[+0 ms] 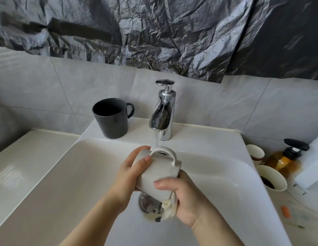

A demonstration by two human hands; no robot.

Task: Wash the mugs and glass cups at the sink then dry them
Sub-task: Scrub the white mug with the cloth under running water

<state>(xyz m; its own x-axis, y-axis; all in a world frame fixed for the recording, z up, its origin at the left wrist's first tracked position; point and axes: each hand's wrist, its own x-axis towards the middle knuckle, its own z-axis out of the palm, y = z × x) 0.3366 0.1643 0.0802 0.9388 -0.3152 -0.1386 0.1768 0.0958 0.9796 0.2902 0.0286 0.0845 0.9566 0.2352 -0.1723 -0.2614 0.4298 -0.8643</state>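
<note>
Mug (pixel 160 173) in pale grey, held on its side between both hands above the sink (pixel 83 174), handle turned upward. The left hand (pixel 129 176) grips the upper end, fingers curled behind it and the thumb pressed on the near side. The right hand (pixel 186 197) wraps round the lower end, its thumb lying across the mug's side, and it also holds a soggy, soapy cloth (pixel 169 209) against that end. The cloth hangs down just below the right hand's fingers.

A thin stream of water (pixel 157 141) falls from the chrome tap (pixel 163 112) just beyond the hands and lands near the mug's handle. Directly beneath the hands is the metal drain (pixel 149 203), with suds round it.

Beyond the left hand, on the ledge beside the tap, a dark mug (pixel 111 119) stands upright, handle pointing right. Well to the right of the right hand, on the counter, stand two white cups: the farther cup (pixel 255 153) and a nearer cup (pixel 271 178) with dark liquid in it. Just beside them is an amber pump bottle (pixel 286 160) with a black top. A small orange scrap (pixel 286 211) lies on the counter nearer the person. Crumpled black plastic sheeting (pixel 154 32) covers the wall above the tiles.
</note>
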